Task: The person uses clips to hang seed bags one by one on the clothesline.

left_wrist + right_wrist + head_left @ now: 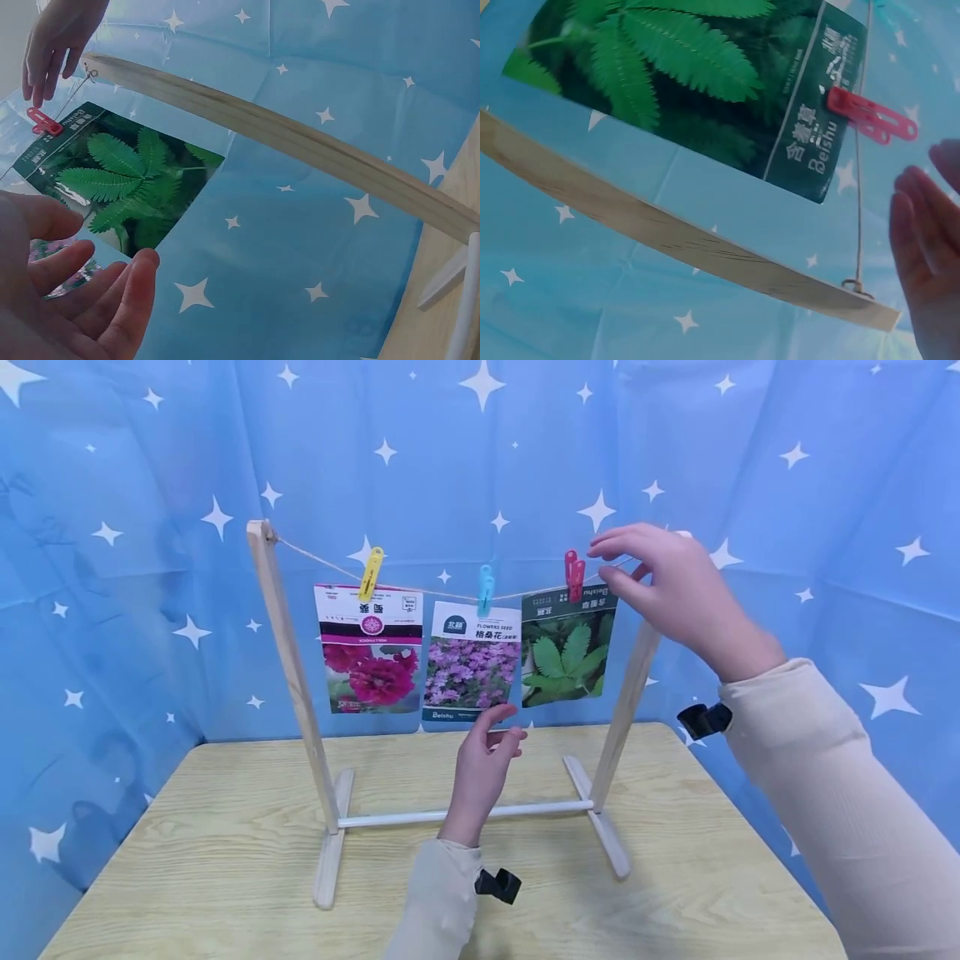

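Note:
A green-leaf seed packet (567, 652) hangs from a string, held by a red clothespin (575, 578). My right hand (660, 581) is just right of that clothespin, its fingers loosely bent and apart from it in the right wrist view. Below the packets is my left hand (483, 768), palm up with spread, relaxed fingers and nothing in them. Its fingertips are near the lower edge of the purple-flower seed packet (472, 664), which a blue clothespin (486, 592) holds. A yellow clothespin (371, 575) holds the hollyhock seed packet (370, 652) at the left.
The string (318, 558) runs between two wooden posts (294, 681) of a stand. A white crossbar (465, 815) joins its feet on the wood-grain table (202, 860). Behind it hangs a blue curtain (450, 468) with white stars.

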`<state>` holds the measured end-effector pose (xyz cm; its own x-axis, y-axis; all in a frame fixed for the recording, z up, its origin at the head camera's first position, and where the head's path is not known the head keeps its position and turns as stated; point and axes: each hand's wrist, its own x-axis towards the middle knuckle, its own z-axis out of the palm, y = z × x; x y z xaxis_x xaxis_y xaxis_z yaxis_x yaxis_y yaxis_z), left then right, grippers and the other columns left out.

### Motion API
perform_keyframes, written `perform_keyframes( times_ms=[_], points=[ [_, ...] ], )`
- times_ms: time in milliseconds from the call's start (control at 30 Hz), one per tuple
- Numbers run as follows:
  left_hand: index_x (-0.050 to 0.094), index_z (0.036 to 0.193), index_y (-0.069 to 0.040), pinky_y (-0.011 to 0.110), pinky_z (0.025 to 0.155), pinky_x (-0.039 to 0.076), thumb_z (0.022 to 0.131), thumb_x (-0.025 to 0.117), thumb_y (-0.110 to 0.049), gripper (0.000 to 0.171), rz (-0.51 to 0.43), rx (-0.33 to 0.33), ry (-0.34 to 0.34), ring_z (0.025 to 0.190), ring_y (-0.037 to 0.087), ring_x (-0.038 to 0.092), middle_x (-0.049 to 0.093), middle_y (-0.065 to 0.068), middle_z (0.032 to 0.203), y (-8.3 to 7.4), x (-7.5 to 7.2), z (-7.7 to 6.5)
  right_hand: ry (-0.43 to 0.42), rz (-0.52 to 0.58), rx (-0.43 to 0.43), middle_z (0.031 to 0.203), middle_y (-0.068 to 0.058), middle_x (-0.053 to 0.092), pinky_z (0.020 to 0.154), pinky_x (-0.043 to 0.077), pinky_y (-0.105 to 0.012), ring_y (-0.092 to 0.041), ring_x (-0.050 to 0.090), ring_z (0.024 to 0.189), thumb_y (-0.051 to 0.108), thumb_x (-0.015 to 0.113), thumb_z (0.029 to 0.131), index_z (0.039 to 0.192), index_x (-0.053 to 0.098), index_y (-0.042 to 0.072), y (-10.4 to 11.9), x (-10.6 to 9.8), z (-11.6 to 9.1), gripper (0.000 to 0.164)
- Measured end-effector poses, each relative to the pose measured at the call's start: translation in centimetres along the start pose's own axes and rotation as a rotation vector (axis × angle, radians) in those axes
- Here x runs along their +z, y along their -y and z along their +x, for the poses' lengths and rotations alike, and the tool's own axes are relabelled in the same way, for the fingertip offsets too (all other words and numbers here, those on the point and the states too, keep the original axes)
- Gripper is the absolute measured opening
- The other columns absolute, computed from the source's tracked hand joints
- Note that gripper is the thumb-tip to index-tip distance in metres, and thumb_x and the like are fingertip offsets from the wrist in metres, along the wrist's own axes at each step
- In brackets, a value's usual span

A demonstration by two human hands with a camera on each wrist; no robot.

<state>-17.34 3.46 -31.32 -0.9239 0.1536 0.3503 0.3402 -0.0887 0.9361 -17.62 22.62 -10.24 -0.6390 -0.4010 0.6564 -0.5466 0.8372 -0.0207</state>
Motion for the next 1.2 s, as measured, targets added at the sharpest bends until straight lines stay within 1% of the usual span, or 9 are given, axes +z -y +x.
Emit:
perform_keyframes(
  times_ms=[133, 233, 400, 467, 567, 800, 1000, 1100, 1200],
  points=[
    [0.052, 0.121, -0.012, 0.03, 0.071, 0.049, 0.091, 0.052, -0.024, 0.032, 0.07, 0.0, -0.009, 0.081, 0.011, 0.06, 0.062, 0.003, 0.098, -0.6, -0.3, -0.1, -0.091, -0.001, -0.027, 0.115, 0.001, 0.057, 0.07, 0.043, -0.028, -0.014, 0.054, 0.094, 0.014, 0.056, 0.088, 0.11, 0.063, 0.012, 0.0, 0.5, -0.9, 0.023],
    [0.053, 0.12, -0.012, 0.03, 0.071, 0.049, 0.091, 0.052, -0.023, 0.031, 0.075, 0.018, -0.015, 0.083, 0.011, 0.059, 0.06, 0.002, 0.1, -0.7, -0.4, -0.2, -0.134, -0.007, -0.072, 0.112, 0.001, 0.059, 0.067, 0.042, -0.025, -0.012, 0.055, 0.087, 0.011, 0.058, 0.086, 0.106, 0.064, 0.011, 0.2, 1.0, -1.8, 0.021],
    [0.056, 0.115, -0.02, 0.03, 0.072, 0.049, 0.09, 0.053, -0.03, 0.027, 0.067, 0.015, -0.001, 0.084, 0.01, 0.059, 0.056, -0.001, 0.102, 0.6, -0.6, 0.2, -0.144, 0.001, -0.103, 0.108, 0.001, 0.06, 0.065, 0.041, -0.023, -0.01, 0.056, 0.082, 0.006, 0.06, 0.083, 0.1, 0.066, 0.009, 0.5, 1.5, -3.3, 0.018],
    [0.057, 0.112, -0.024, 0.031, 0.072, 0.049, 0.089, 0.053, -0.034, 0.026, 0.069, 0.019, 0.009, 0.083, 0.009, 0.059, 0.058, -0.001, 0.101, 1.1, -0.6, 0.3, -0.134, 0.003, -0.092, 0.107, 0.001, 0.06, 0.064, 0.041, -0.023, -0.009, 0.055, 0.082, 0.006, 0.061, 0.083, 0.099, 0.067, 0.009, 0.4, 1.7, -3.9, 0.017],
    [0.059, 0.107, -0.026, 0.033, 0.072, 0.049, 0.089, 0.052, -0.037, 0.023, 0.088, 0.046, 0.034, 0.083, 0.009, 0.059, 0.06, -0.002, 0.097, 1.1, -0.7, 0.1, -0.102, -0.002, -0.075, 0.107, 0.001, 0.06, 0.063, 0.041, -0.022, -0.008, 0.054, 0.079, 0.006, 0.061, 0.083, 0.1, 0.066, 0.01, 0.2, 1.9, -4.8, 0.018],
    [0.063, 0.093, -0.033, 0.03, 0.075, 0.046, 0.089, 0.049, -0.044, 0.019, 0.201, 0.064, 0.152, 0.086, 0.003, 0.057, 0.063, -0.015, 0.089, 0.8, -0.7, -0.6, 0.028, 0.049, 0.039, 0.105, 0.003, 0.059, 0.064, 0.046, -0.023, -0.004, 0.054, 0.077, 0.013, 0.059, 0.087, 0.107, 0.064, 0.015, -1.2, 2.9, -7.4, 0.021],
    [0.064, 0.093, -0.031, 0.031, 0.07, 0.046, 0.089, 0.048, -0.043, 0.02, 0.237, 0.102, 0.19, 0.084, 0.004, 0.057, 0.063, -0.015, 0.086, 0.3, -0.8, -0.9, 0.084, 0.051, 0.116, 0.1, 0.005, 0.06, 0.064, 0.048, -0.027, -0.004, 0.055, 0.078, 0.018, 0.058, 0.088, 0.108, 0.063, 0.019, -2.1, 3.8, -9.7, 0.021],
    [0.063, 0.096, -0.031, 0.028, 0.071, 0.046, 0.09, 0.047, -0.044, 0.021, 0.278, 0.119, 0.244, 0.084, 0.003, 0.057, 0.063, -0.017, 0.087, -0.1, -1.0, -1.1, 0.09, 0.045, 0.128, 0.1, 0.006, 0.06, 0.062, 0.048, -0.028, -0.005, 0.055, 0.076, 0.017, 0.058, 0.087, 0.107, 0.064, 0.019, -2.3, 4.1, -10.7, 0.021],
    [0.061, 0.099, -0.032, 0.027, 0.07, 0.046, 0.09, 0.045, -0.044, 0.022, 0.357, 0.138, 0.313, 0.083, 0.002, 0.056, 0.062, -0.018, 0.089, -0.8, -1.8, -1.4, 0.093, 0.062, 0.131, 0.1, 0.006, 0.06, 0.06, 0.048, -0.027, -0.004, 0.054, 0.074, 0.017, 0.059, 0.087, 0.107, 0.063, 0.019, -2.3, 4.7, -11.4, 0.021]
  ],
)
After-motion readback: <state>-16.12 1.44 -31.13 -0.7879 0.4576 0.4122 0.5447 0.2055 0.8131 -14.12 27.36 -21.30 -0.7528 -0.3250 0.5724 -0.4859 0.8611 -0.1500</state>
